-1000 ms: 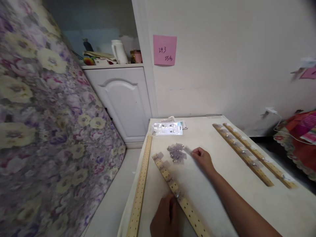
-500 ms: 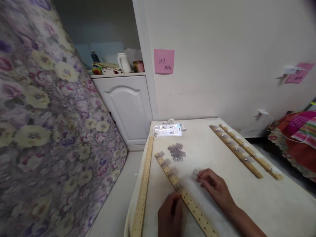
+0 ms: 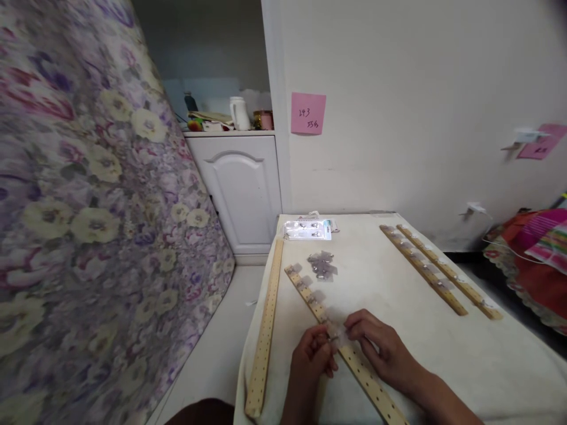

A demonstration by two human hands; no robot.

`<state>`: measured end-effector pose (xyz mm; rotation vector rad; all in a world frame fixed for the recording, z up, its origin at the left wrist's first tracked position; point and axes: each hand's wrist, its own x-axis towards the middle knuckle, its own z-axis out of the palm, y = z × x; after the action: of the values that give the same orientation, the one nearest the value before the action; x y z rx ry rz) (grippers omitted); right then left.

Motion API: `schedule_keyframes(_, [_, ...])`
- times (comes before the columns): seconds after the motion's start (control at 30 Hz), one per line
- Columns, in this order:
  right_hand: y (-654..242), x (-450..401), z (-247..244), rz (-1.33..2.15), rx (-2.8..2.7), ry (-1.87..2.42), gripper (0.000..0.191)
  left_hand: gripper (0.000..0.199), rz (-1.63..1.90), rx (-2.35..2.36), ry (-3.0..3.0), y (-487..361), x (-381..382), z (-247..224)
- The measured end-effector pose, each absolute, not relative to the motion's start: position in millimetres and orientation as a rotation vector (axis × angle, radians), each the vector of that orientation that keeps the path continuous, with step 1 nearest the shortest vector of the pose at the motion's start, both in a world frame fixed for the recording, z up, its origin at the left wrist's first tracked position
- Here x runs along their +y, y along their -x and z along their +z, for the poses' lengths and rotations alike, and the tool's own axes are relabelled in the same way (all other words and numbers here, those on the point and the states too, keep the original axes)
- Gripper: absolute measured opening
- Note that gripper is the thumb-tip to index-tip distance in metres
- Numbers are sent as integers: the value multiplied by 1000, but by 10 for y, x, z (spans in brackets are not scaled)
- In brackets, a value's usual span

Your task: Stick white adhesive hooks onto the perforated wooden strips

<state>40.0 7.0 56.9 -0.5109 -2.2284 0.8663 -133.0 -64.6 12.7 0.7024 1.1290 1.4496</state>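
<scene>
A pale wooden strip point(image 3: 364, 372) with rows of holes slants across the cloth in front of me. Several small metal hooks on clear square pads sit along its far half. Over its middle, my left hand point(image 3: 313, 352) pinches a metal hook point(image 3: 333, 339) with a clear pad. My right hand point(image 3: 381, 348) is closed at the pad's right edge, fingertips on the clear film. Exactly how the fingertips grip it is partly hidden. Beyond the strip lies a pile of loose hooks point(image 3: 322, 265) on clear pads.
Another holed strip point(image 3: 264, 336) lies along the table's left edge. Two strips point(image 3: 425, 268) bearing hooks lie on the right. A clear blister pack point(image 3: 306, 230) is at the back of the cloth-covered table point(image 3: 354, 251), against the wall. A floral curtain point(image 3: 106, 224) hangs on the left.
My right hand has brought the hook left to the strip, where my left hand now pinches it too. My left hand has risen from the strip's edge. The view has shifted slightly.
</scene>
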Motion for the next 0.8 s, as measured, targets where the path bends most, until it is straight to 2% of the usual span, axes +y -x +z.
schedule_keyframes(0.1, [-391, 51, 559, 925, -2164, 531, 18, 48, 1434, 1129, -749, 1328, -655, 146])
schedule_keyframes(0.33, [-364, -11, 528, 1021, -2060, 558, 20, 41, 1430, 1094, -716, 1287, -659, 127])
schedule_keyframes(0.47, [-386, -18, 471, 1177, -1880, 737, 17, 40, 1458, 1098, -678, 1226, -667, 173])
schedule_keyframes(0.67, [-371, 29, 234, 1621, -1561, 1019, 33, 35, 1384, 1397, -854, 1190, -677, 224])
schedule_keyframes(0.8, [-314, 39, 109, 1746, -1489, 1030, 28, 31, 1303, 1674, -1062, 1135, -707, 209])
